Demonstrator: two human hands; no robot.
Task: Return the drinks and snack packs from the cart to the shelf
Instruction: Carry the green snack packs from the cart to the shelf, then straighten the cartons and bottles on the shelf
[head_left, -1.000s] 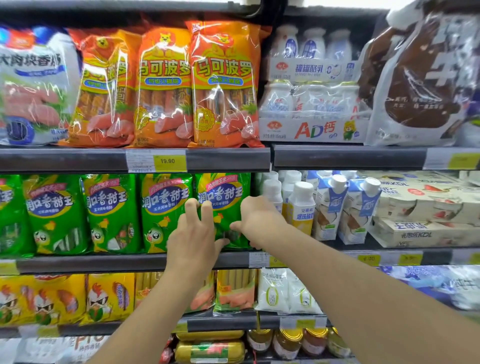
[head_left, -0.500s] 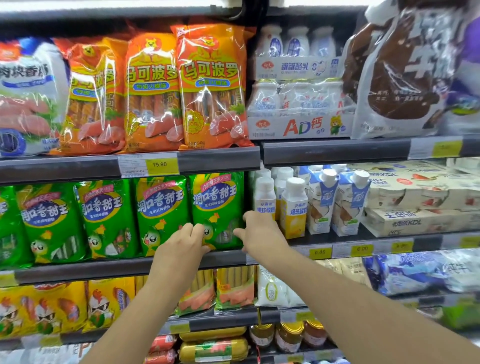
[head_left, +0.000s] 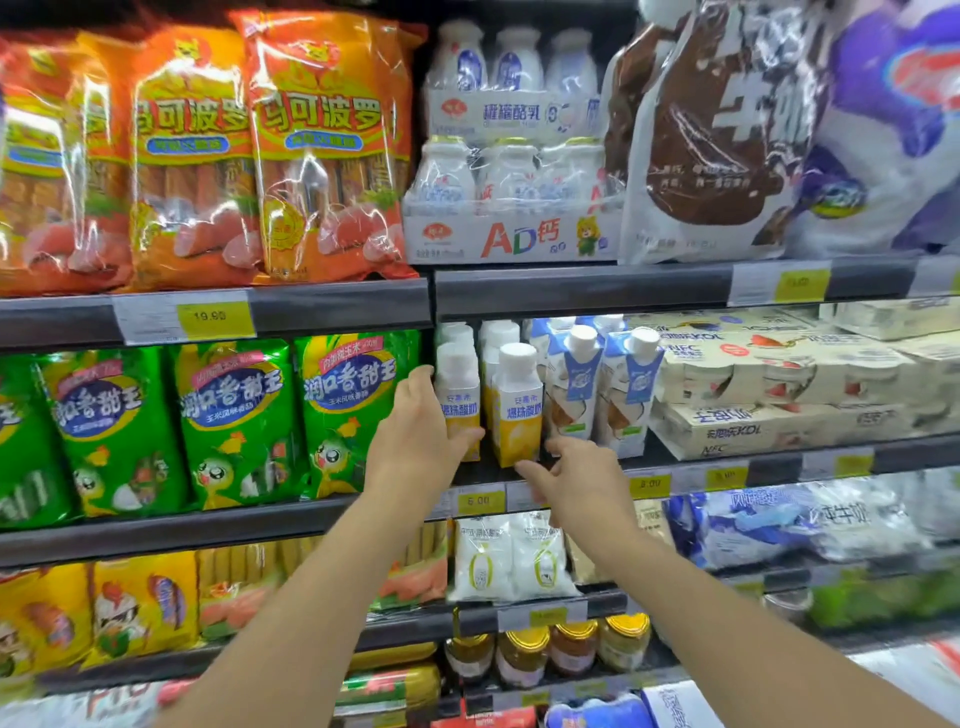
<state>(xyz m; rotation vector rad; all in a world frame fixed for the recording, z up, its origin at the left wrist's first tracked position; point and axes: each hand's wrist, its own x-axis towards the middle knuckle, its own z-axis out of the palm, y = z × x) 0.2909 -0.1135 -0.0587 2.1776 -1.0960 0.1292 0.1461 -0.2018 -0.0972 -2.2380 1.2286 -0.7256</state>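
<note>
The green sausage snack pack (head_left: 353, 415) stands at the right end of its row on the middle shelf (head_left: 311, 512). Just right of it are white-capped yellow drink bottles (head_left: 517, 410). My left hand (head_left: 415, 436) lies against the left side of the leftmost bottle (head_left: 457, 384), fingers up and thumb across its lower front, without a clear grip. Below the second bottle, my right hand (head_left: 571, 480) hovers at the shelf edge with its fingers spread and nothing in it. The cart is out of view.
Blue-and-white drink cartons (head_left: 602, 384) and yoghurt multipacks (head_left: 779, 384) fill the shelf to the right. Orange sausage packs (head_left: 322, 150) and small milk bottles (head_left: 514, 182) sit above. White pouches (head_left: 511, 561) and jars (head_left: 545, 654) are below.
Both hands have left the green snack pack and moved right to the yellow drink bottles. The view has shifted right and closer to the shelf.
</note>
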